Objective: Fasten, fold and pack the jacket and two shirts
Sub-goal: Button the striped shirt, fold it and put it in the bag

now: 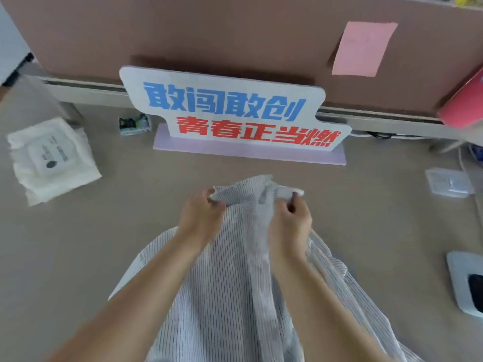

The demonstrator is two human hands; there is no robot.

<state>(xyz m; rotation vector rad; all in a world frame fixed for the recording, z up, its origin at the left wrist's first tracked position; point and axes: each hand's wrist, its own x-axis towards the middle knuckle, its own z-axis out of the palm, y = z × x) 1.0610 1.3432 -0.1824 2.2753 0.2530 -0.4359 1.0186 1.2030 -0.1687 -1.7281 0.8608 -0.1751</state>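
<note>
**Striped shirt gripped at the collar, both hands**

1. Locate the striped shirt (230, 283). It lies on the tabletop (130, 231) directly in front of you, at the near centre. Its body spreads toward the near edge and passes under both of your forearms. Its collar (251, 186) points away from you, toward the sign (235, 111).

2. Check your left hand (201, 218). It sits at the left end of the collar. Its fingers (211, 194) are curled and pinch the collar edge.

3. Check your right hand (290, 223). It sits at the right side of the collar, near the front opening. Its fingers (294, 202) are curled round a bunched fold of the fabric. The cloth between your two hands is raised and creased rather than flat. The picture is too blurred to tell whether any button is fastened.

4. Note the surrounding items:
- The sign stands upright on a pale base beyond the shirt, against the brown partition (209, 30). It carries blue and red characters.
- A pink sheet (363, 48) is fixed to the partition at the upper right.
- A white folded cloth (52, 158) in a clear wrapper lies at the far left, well apart from the shirt.
- A small green packet (134, 124) lies just left of the sign base.
- A clear plastic case (448, 182) lies at the right.
- A grey device (465, 283) lies at the right edge, nearer to you than the case.
</note>
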